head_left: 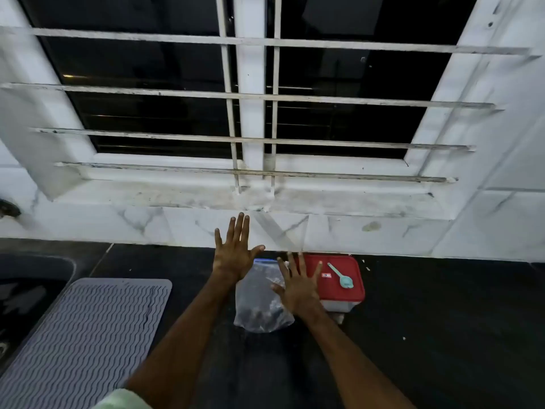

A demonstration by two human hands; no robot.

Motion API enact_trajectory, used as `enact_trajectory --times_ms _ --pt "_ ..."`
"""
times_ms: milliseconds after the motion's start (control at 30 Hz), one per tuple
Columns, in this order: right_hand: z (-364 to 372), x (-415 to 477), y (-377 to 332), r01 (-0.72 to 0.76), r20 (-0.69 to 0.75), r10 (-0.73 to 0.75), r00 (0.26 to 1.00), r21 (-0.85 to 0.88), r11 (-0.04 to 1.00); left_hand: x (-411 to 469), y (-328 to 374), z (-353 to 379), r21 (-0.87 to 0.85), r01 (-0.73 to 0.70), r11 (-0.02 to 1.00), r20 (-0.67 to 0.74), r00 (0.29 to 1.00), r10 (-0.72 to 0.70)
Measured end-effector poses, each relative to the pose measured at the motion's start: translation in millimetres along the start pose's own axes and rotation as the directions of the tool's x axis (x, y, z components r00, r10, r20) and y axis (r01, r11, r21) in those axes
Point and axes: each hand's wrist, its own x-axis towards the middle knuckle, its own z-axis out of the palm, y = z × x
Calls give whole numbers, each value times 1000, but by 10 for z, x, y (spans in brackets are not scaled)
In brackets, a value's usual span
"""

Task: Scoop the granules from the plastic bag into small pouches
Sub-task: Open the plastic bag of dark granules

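Grey ribbed mat [85,343] at left on black counter [442,320], cut off at the frame's lower edge. Left hand [234,252] spread flat, fingers straight and apart, holding nothing, raised before marble-tiled wall [147,225]. Clear plastic bag [259,302] upright at centre, dark granules [259,315] inside blurred, right side hidden behind right hand [300,287], likewise splayed, gripping nothing; contact with bag unclear. Red-lidded box [339,287] just beside bag, teal scoop [342,277] lying on lid. Open counter at right.
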Motion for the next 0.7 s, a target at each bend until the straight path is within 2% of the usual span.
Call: enact_trajectory --times_ms 100,133,233,367,500,600,700 --pt "46 17 69 -76 -7 76 997 13 997 65 22 81 18 -3 1000 2 1000 3" --pt "36 -3 94 -99 50 98 994 9 995 69 35 111 15 -2 1000 27 1000 2" --pt "53 15 211 -88 -4 88 996 1 996 69 129 190 37 -11 999 58 998 9" --pt "9 -22 440 -95 -4 95 995 2 995 32 168 321 13 -11 1000 90 996 9" --pt "-62 18 558 -41 -125 33 992 -62 997 -16 150 475 37 18 999 110 994 -22" --pt "-108 150 455 74 -171 -67 983 38 997 -57 136 611 35 34 999 151 988 -39" --pt "-97 324 232 73 -113 -31 993 397 915 -81 144 727 27 50 998 191 980 -54"
